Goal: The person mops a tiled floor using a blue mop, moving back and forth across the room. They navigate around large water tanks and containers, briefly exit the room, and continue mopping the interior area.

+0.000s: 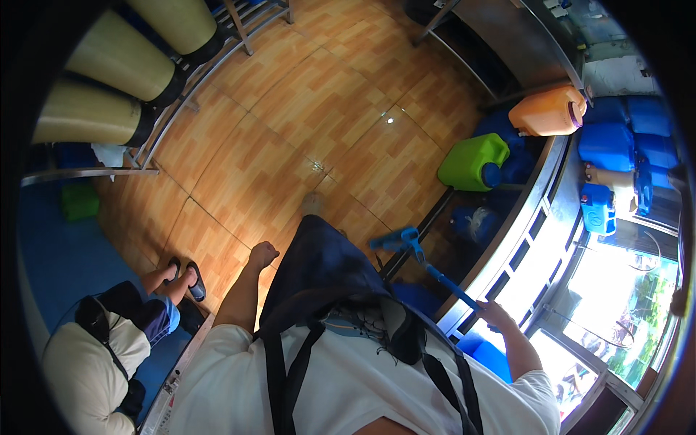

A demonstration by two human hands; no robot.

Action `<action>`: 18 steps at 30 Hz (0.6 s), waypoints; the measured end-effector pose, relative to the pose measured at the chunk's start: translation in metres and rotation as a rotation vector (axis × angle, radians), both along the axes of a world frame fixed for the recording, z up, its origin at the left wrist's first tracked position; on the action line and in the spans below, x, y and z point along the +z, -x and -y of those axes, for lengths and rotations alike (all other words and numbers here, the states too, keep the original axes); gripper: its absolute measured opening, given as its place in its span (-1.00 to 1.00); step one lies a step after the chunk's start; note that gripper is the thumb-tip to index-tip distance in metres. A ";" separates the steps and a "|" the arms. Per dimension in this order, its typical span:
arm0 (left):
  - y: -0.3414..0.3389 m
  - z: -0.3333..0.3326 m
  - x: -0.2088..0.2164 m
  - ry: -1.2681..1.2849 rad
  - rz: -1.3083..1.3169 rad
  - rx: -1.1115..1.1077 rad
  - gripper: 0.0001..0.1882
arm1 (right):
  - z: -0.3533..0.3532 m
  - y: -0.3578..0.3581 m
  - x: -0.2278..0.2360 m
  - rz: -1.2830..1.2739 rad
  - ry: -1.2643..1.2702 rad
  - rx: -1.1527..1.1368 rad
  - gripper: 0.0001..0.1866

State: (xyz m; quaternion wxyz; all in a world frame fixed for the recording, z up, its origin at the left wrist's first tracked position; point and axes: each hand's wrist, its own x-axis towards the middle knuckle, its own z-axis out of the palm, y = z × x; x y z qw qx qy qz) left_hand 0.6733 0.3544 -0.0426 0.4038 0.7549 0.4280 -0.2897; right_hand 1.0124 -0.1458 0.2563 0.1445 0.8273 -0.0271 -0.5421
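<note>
My right hand point(496, 316) is closed around the end of the handle of a blue long-handled squeegee point(444, 278). Its wide blue head point(395, 238) points forward and left, just in front of a dark-framed rack; whether it touches anything is unclear. My left hand point(264, 254) hangs over the floor beside my dark apron point(313, 264), fingers curled in, with no object showing in it. One bare foot point(312, 204) shows past the apron's hem.
A green jug point(473, 162) and an orange jug point(545, 112) stand at the right, with blue jugs point(606, 145) beyond. Tan cylinders point(123, 61) fill the far left. Another person point(98, 362) sits at the lower left on a blue surface. Wood-patterned tiles point(290, 109) cover the floor.
</note>
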 end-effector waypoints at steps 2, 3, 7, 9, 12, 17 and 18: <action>0.016 -0.002 0.002 -0.006 0.015 0.000 -0.68 | -0.012 -0.005 -0.006 -0.087 0.080 0.152 -0.65; 0.023 -0.006 0.003 -0.011 0.013 0.017 -0.68 | -0.024 -0.011 -0.017 -0.084 0.121 0.214 -0.68; 0.045 -0.034 0.008 -0.077 0.040 0.013 -0.68 | -0.107 -0.042 -0.063 -0.160 0.152 0.569 -0.74; 0.055 -0.052 0.010 -0.079 0.078 0.066 -0.70 | -0.169 -0.050 -0.068 -0.234 0.160 0.730 -0.73; 0.078 -0.077 0.010 -0.055 0.114 0.182 -0.70 | -0.266 -0.039 -0.033 -0.203 0.133 0.925 -0.71; 0.111 -0.108 -0.005 -0.081 0.045 0.087 -0.67 | -0.377 0.007 0.052 -0.035 0.021 1.073 -0.71; 0.117 -0.113 -0.008 -0.064 0.004 0.066 -0.66 | -0.389 0.016 0.060 0.000 0.005 1.075 -0.72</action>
